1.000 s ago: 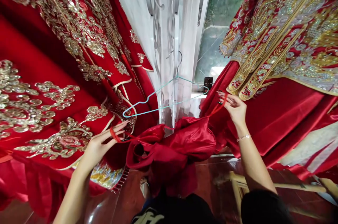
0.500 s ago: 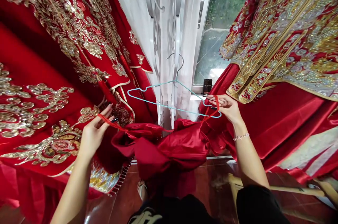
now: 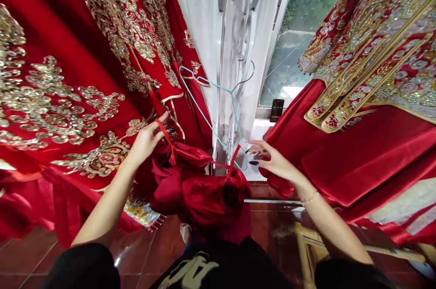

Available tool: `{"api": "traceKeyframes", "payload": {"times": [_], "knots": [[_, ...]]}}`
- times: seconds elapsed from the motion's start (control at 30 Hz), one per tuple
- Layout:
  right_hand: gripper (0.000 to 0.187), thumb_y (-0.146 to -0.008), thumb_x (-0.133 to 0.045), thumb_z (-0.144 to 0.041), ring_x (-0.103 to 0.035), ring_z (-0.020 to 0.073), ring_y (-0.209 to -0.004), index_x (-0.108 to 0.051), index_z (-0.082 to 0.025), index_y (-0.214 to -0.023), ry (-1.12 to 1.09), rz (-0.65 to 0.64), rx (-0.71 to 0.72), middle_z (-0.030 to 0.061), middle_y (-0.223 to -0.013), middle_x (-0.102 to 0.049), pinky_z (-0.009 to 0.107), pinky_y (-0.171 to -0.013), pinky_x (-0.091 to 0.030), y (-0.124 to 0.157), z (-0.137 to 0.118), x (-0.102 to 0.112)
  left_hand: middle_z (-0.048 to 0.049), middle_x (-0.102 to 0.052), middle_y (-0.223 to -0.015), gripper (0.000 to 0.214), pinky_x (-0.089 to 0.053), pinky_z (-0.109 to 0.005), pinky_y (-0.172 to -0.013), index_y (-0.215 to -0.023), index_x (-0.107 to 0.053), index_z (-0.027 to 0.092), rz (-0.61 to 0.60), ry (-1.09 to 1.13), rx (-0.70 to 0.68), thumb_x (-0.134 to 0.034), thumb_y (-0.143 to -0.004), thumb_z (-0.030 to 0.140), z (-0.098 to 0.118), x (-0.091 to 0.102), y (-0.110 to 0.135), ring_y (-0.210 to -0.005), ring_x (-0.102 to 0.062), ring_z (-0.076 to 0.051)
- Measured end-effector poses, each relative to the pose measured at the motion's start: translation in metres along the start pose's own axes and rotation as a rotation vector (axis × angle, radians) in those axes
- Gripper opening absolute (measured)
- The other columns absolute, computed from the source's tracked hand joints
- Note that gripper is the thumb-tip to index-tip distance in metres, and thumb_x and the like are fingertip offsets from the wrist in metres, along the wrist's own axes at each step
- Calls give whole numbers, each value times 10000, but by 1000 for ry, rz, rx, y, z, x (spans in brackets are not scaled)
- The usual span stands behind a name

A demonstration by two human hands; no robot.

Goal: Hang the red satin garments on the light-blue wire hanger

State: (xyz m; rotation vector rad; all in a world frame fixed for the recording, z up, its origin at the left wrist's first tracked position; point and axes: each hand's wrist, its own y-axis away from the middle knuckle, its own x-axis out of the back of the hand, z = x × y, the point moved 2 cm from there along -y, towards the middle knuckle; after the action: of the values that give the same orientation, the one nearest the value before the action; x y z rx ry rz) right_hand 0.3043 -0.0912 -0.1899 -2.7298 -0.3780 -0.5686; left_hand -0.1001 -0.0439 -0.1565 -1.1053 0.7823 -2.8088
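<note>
My left hand (image 3: 150, 140) pinches a red hanging loop (image 3: 165, 132) of a dark red satin garment (image 3: 207, 193), which hangs bunched in front of me. A thin light-blue wire hanger (image 3: 204, 116) tilts steeply, its lower right end down at the garment's other red loop (image 3: 233, 160). That loop lies over the hanger's end. Just right of the hanger's end, my right hand (image 3: 272, 158) has its fingers apart and holds nothing. The hanger's silver hook (image 3: 251, 74) points up and right, in front of a white metal rack.
Red gowns with gold sequins (image 3: 105, 103) hang at the left. A beaded jacket (image 3: 381, 62) over a red skirt (image 3: 361, 153) hangs at the right. A phone (image 3: 277, 110) leans by the window. A wooden frame (image 3: 303, 243) stands on the tiled floor.
My right hand has let go of its red loop and moved left and down. The hanger has swung, right end dropping, left end rising. My left hand moved right and up with its loop.
</note>
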Motion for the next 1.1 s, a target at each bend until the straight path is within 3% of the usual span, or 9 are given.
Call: {"api": "traceKeyframes", "payload": {"times": [0.13, 0.23, 0.33, 0.47, 0.57, 0.63, 0.73, 0.9, 1.1], "knots": [[357, -798, -752, -446, -698, 230, -1044, -700, -275, -1107, -151, 60, 18, 53, -1071, -749, 411, -973, -533, 4, 5, -47, -120, -411, -1600, 633, -304, -396, -1242, -1510, -440, 84, -37, -33, -28, -476, -944, 364, 7, 4, -2, -1441, -466, -249], [261, -836, -699, -449, -736, 225, -871, -728, -251, -1003, -192, 69, 24, 38, -869, -767, 394, -877, -577, 5, 5, -46, -145, -429, -1590, 671, -334, -411, -1229, -1506, -453, 78, -37, -16, -55, -490, -933, 424, 11, 7, -5, -1425, -485, -274], [267, -841, -677, -423, -735, 229, -783, -752, -227, -1006, -55, 107, 14, 33, -765, -757, 390, -820, -593, 11, 7, -8, -151, -450, -1577, 698, -338, -458, -1224, -1520, -445, 98, -70, -28, -62, -497, -918, 449, 16, 11, -9, -1423, -488, -300], [350, -838, -662, -485, -730, 249, -876, -792, -234, -1043, 242, 148, 52, 63, -897, -787, 418, -894, -577, 19, 6, 76, -159, -387, -1612, 726, -315, -483, -1229, -1562, -368, 100, -149, -10, -78, -502, -910, 389, 19, 15, -16, -1448, -453, -303], [492, -797, -665, -622, -703, 229, -740, -804, -233, -1067, 358, 138, 27, 93, -890, -792, 386, -776, -580, 10, 4, 134, -148, -380, -1619, 738, -302, -485, -1235, -1572, -351, 115, -134, 64, -81, -521, -905, 379, 19, 18, -21, -1465, -428, -304], [560, -750, -686, -686, -689, 221, -712, -817, -223, -1036, 398, 85, 23, 113, -859, -791, 359, -725, -560, 0, 3, 159, -136, -388, -1618, 722, -301, -483, -1235, -1565, -372, 126, -149, 83, -85, -527, -906, 379, 22, 18, -24, -1471, -418, -306], [558, -733, -702, -684, -669, 198, -669, -826, -216, -1011, 406, 6, 41, 128, -859, -793, 331, -667, -534, -15, 2, 172, -110, -399, -1614, 655, -337, -463, -1218, -1538, -425, 149, -291, 36, -147, -507, -924, 361, 37, 13, -30, -1439, -466, -294], [408, -748, -730, -534, -706, 214, -702, -827, -229, -1000, 341, -3, 63, 134, -963, -804, 329, -651, -546, -22, 11, 169, -107, -445, -1588, 567, -387, -401, -1178, -1525, -436, 168, -490, -162, -298, -460, -972, 291, 59, 3, -61, -1385, -528, -244], [389, -752, -729, -502, -717, 231, -755, -827, -236, -1020, 367, 54, 50, 123, -958, -804, 353, -717, -555, -17, 15, 174, -150, -529, -1521, 561, -419, -410, -1138, -1484, -483, 103, -480, -208, -263, -486, -965, 313, 32, 15, -89, -1324, -570, -269]]}}
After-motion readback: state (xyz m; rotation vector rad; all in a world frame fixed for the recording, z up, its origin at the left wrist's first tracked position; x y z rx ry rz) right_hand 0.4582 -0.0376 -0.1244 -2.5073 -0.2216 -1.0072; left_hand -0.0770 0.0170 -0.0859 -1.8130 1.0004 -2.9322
